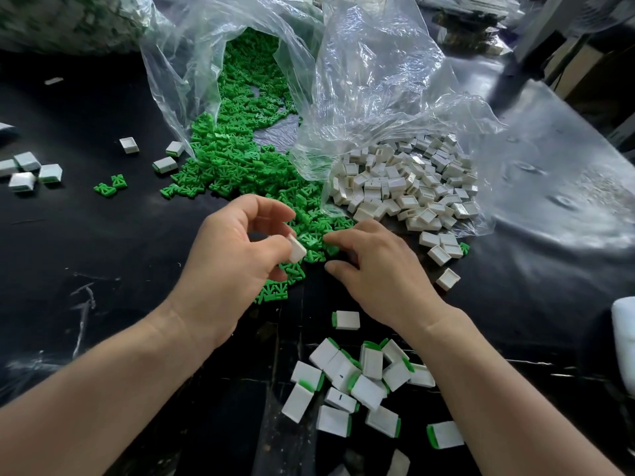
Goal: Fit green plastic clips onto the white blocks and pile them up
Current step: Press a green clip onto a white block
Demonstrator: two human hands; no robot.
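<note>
"What's closest to us?"

"A loose pile of finished blocks (pixel 360 383), white with a green clip showing at one end of each. It lies on the black table (pixel 103 235) between the two forearms, nearer the right one."

"And the hands?"

"The left hand (pixel 226 266) is raised a little and pinches one white block (pixel 297 250) between thumb and fingertips, just above the near edge of the green clips (pixel 240 156). The right hand (pixel 378 269) sits beside it, fingers curled, with the forefinger tip touching the clips. One clip lies between forefinger and thumb, but I can't tell whether it is gripped."

"Where do the clips come from?"

"They spill out of a clear plastic bag (pixel 378 80) toward the hands. A heap of bare white blocks (pixel 405 180) lies just right of them, partly under the same plastic, with a few strays nearer the right hand."

"Anything farther off?"

"Some more clipped blocks (pixel 31 171) sit at the far left, well apart, with two stray clips (pixel 110 187) near them."
</note>
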